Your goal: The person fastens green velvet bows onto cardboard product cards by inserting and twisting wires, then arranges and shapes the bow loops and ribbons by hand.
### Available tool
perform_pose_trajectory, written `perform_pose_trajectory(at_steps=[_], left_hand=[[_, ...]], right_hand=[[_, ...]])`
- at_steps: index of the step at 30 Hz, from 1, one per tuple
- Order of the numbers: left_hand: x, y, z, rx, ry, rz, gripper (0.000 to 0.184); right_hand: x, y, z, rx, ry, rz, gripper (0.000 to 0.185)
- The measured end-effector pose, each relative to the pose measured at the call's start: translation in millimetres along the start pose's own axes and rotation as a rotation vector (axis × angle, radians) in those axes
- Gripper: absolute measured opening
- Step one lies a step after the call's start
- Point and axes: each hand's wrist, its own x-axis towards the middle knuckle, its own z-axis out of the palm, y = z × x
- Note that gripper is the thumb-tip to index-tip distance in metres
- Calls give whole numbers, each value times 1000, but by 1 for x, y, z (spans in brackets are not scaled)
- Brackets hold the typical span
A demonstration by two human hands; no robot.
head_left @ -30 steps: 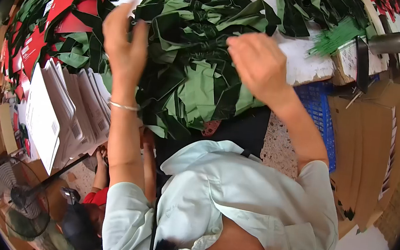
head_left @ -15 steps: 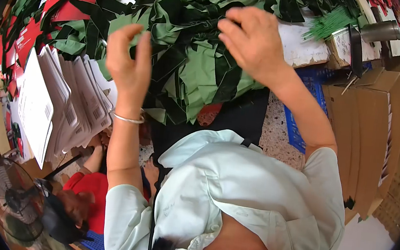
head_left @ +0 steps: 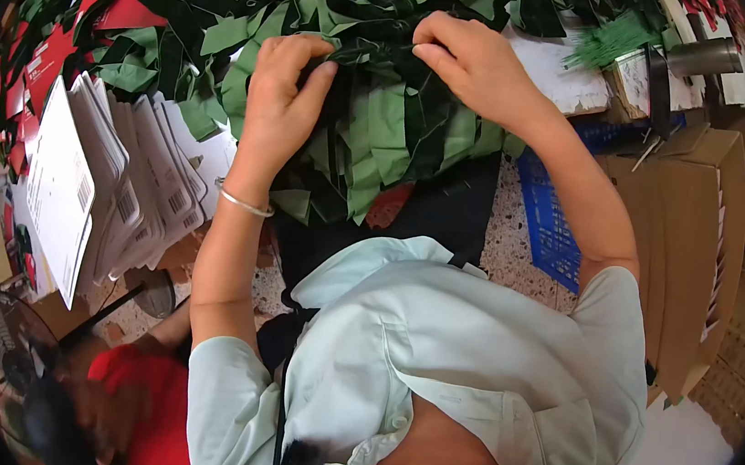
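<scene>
A thick heap of green velvet ribbons (head_left: 374, 141), dark on one face and lighter on the other, fills the work surface in front of me. My left hand (head_left: 288, 85) has its thumb and fingers closed on a ribbon in the heap. To its right my right hand (head_left: 465, 64) pinches dark ribbon too, with its fingertips curled inward. Between the hands a bunched, dark stretch of ribbon (head_left: 370, 52) runs across the pile. Just what lies inside each pinch is partly hidden by the fingers.
White printed cards (head_left: 111, 184) stand stacked at the left, near red cards (head_left: 146, 0) with ribbons. Green wire ties (head_left: 615, 40) lie beside a metal cylinder (head_left: 705, 57) at the right. A cardboard box (head_left: 675, 239) and blue crate (head_left: 549, 216) are lower right; a person in red (head_left: 151, 400) sits lower left.
My left hand has moved right and its fingers, apart before, have closed on ribbon. The right hand has shifted slightly. The person in red has moved lower in view.
</scene>
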Motion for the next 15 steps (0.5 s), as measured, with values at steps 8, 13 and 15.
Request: perform_pose_trajectory(at_steps=[8, 13, 15], left_hand=[[24, 11, -6, -403, 2, -249, 16], [46, 1, 7, -418, 28, -179, 14], [50, -1, 12, -485, 67, -209, 13]], right_hand=[[36, 4, -39, -50, 107, -228, 14], [44, 13, -17, -491, 391, -449, 12], [37, 7, 2, -420, 425, -443, 16]])
